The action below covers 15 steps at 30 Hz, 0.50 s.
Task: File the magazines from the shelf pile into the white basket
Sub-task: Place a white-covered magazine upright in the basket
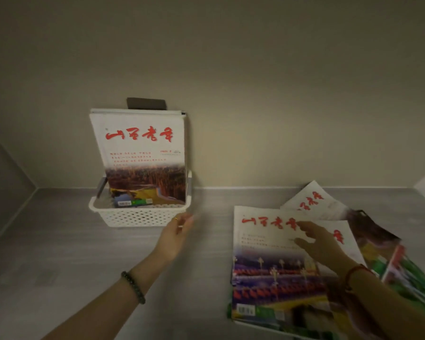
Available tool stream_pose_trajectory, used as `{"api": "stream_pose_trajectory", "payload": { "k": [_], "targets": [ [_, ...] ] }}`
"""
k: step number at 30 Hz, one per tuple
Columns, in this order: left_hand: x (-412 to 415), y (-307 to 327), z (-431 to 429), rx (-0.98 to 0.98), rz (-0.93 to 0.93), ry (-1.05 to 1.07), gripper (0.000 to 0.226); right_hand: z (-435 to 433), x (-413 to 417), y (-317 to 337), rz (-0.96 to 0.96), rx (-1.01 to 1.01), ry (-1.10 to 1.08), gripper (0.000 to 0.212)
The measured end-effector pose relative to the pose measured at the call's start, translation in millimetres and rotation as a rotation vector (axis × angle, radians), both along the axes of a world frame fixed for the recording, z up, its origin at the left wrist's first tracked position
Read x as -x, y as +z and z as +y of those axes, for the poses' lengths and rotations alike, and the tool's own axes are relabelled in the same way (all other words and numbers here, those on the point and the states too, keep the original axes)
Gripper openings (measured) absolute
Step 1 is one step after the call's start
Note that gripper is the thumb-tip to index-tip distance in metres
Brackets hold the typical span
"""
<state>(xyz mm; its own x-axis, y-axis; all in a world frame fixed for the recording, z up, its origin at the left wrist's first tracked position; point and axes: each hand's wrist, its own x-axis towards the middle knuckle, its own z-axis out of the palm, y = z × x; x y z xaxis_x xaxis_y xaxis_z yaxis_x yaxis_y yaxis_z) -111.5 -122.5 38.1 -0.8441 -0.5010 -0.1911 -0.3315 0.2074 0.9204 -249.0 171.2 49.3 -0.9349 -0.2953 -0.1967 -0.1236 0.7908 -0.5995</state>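
A white perforated basket stands on the grey shelf at the back left. Several magazines stand upright in it; the front one has red brush lettering and a reddish landscape. At the right lies a fanned pile of magazines; the top magazine shows the same red title over a blue and red photo. My left hand hovers blurred just right of the basket's front corner, fingers apart, holding nothing. My right hand lies flat on the top magazine of the pile, fingers spread.
The grey shelf surface runs between side walls at far left and far right. A beige back wall rises behind the basket, with a small dark bracket above the magazines. More magazines spread to the right edge.
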Motion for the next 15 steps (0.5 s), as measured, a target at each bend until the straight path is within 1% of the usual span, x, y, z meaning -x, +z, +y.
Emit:
{"api": "stream_pose_trajectory", "payload": {
  "k": [4,5,7,8,9,11,12,13,15],
  "targets": [
    [12,-8,69,-0.049,-0.121,-0.093,0.039,43,-10,-11,-0.062,-0.049,0.016,0.047],
    [14,-10,84,-0.082,-0.151,-0.110,0.038,49,-13,-12,-0.078,-0.057,0.037,0.044],
    [15,-15,110,-0.209,-0.209,-0.156,0.033,59,-25,-19,-0.114,-0.040,0.104,0.031],
    [15,-20,122,-0.256,-0.226,-0.166,0.031,62,-33,-25,-0.140,-0.032,0.153,0.030],
    [13,-26,132,-0.261,-0.237,-0.160,0.028,65,-42,-33,-0.173,-0.022,0.194,0.041],
    [10,-36,145,-0.150,-0.237,-0.118,0.024,70,-55,-51,-0.215,-0.015,0.231,0.076],
    [9,-38,149,-0.092,-0.233,-0.090,0.026,72,-58,-58,-0.187,-0.038,0.247,0.084],
    [7,-38,151,-0.062,-0.218,-0.063,0.026,73,-59,-64,-0.153,-0.057,0.262,0.086],
    [3,-36,153,-0.063,-0.164,0.001,0.020,77,-58,-71,-0.097,-0.118,0.281,0.084]
  ]
}}
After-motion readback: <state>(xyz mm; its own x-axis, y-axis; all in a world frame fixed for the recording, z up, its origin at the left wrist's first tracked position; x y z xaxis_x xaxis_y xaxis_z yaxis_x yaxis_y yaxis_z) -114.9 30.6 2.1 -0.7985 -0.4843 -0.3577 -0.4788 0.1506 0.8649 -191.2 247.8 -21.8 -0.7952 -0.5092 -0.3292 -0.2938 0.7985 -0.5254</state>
